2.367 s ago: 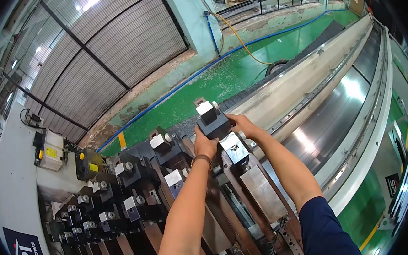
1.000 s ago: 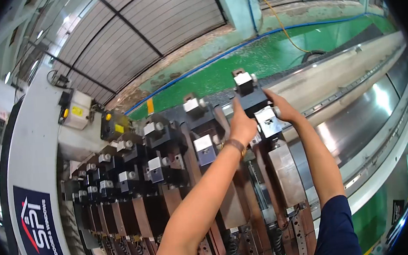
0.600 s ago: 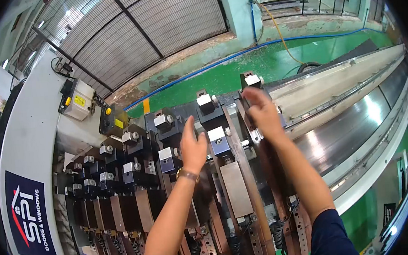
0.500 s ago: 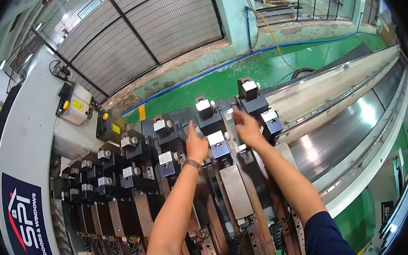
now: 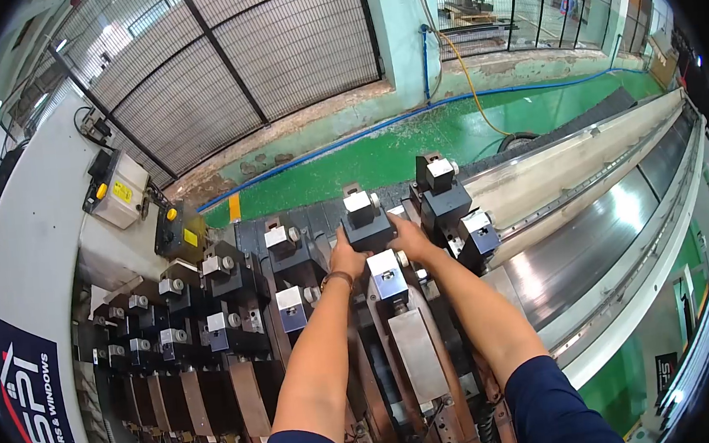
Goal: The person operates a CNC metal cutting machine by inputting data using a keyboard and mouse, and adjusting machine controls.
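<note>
- Forearms [image 5: 312, 375] reach in over the near edge of the machine bed, either side of a silver-topped block [image 5: 388, 275], a path that seems chosen to clear it.
- Just beyond it, our left hand [image 5: 346, 258] and right hand [image 5: 410, 239] stand apart from each other, cupped against opposite flanks of a black block [image 5: 370, 234]; fingertips are partly hidden, so we cannot tell how firmly they close.
- That black block sits upright towards the bed's far edge; one hand per flank probably spreads our hold evenly and leaves its top free.
- Right of it, near the same edge, a neighbouring block [image 5: 445, 204] stands apart, upright.
- Towards the far left corner, a pale box [image 5: 133, 176] and a dark box [image 5: 174, 236] flank one another, yellow labels outward, presumably for reading; we cannot see their contents.
- Past the far edge, wire fence [image 5: 300, 59] probably bounds the floor.
</note>
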{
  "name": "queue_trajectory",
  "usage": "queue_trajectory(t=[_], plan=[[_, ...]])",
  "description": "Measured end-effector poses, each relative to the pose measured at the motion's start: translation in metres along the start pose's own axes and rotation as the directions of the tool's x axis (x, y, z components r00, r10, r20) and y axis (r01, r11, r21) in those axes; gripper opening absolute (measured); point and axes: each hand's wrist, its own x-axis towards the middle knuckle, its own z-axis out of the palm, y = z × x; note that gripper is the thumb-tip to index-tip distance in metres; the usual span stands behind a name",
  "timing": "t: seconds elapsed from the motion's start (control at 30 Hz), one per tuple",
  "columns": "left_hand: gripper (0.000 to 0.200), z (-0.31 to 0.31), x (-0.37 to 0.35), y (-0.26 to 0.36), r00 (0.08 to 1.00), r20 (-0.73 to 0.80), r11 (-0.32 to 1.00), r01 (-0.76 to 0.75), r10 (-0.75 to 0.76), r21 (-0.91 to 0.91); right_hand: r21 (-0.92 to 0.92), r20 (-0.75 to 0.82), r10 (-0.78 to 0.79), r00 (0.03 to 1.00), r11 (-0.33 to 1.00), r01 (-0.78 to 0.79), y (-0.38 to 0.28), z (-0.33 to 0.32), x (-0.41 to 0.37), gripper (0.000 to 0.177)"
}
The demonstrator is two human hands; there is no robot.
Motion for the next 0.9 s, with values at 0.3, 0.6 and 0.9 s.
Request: queue_trajectory(t=[0.3,0.6,0.9], plan=[[0.102,0.004,-0.011,-0.009,0.997,-0.036,0.994,-0.065,0.069,0.091,-0.037,0.037,-0.074,0.997,0.996,0.076,0.006,0.0,-0.009,0.095],[0.116,-0.004,-0.034,-0.008,0.988,-0.04,0.986,-0.152,0.149,-0.073,-0.069,-0.121,-0.099,0.988,0.993,0.091,0.032,0.002,-0.035,0.096],[0.06,-0.168,-0.14,-0.036,0.776,-0.494,0.893,-0.45,0.393,0.003,0.526,-0.425,-0.21,0.881,0.734,0.429,-0.158,0.002,-0.129,0.064]])
